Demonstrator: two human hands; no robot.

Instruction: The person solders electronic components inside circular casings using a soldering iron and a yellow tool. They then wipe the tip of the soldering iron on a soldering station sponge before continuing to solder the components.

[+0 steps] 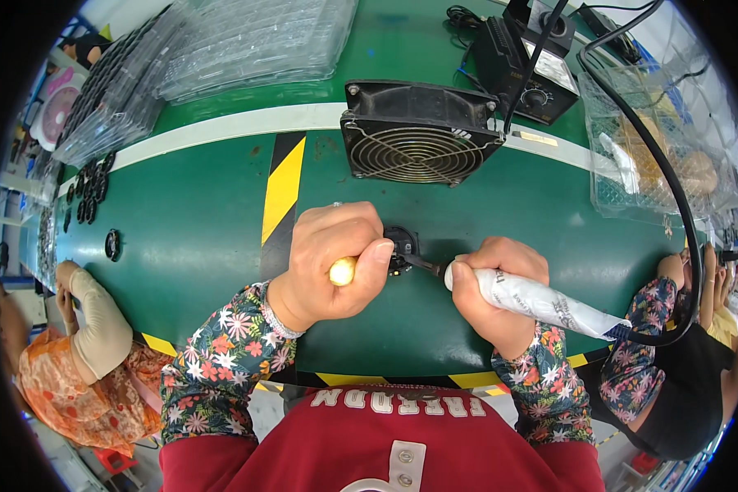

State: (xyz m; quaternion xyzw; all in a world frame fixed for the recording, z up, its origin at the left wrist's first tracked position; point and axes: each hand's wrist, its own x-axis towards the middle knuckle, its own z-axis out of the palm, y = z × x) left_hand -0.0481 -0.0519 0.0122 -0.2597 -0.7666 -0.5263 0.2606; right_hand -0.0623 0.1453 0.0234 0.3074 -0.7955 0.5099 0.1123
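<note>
My left hand point(334, 258) is closed in a fist round a yellow, round-ended thing point(342, 271). Its end shows by my thumb, and my fingers hide the rest. My right hand point(500, 287) grips a soldering iron point(541, 302) by its handle, which is wrapped in white printed material. From there the iron's dark metal tip points left to a small round black part point(401, 246) on the green table. The tip appears to meet the part's right side. My left fist covers part of the round piece's left side.
A black fan point(422, 135) with a wire guard stands ahead. Behind it on the right is a black power unit point(533, 70), with a thick cable point(664, 156) looping down to the iron. Clear trays point(254, 49) are stacked far left. Several black parts point(90, 189) lie left. People sit both sides.
</note>
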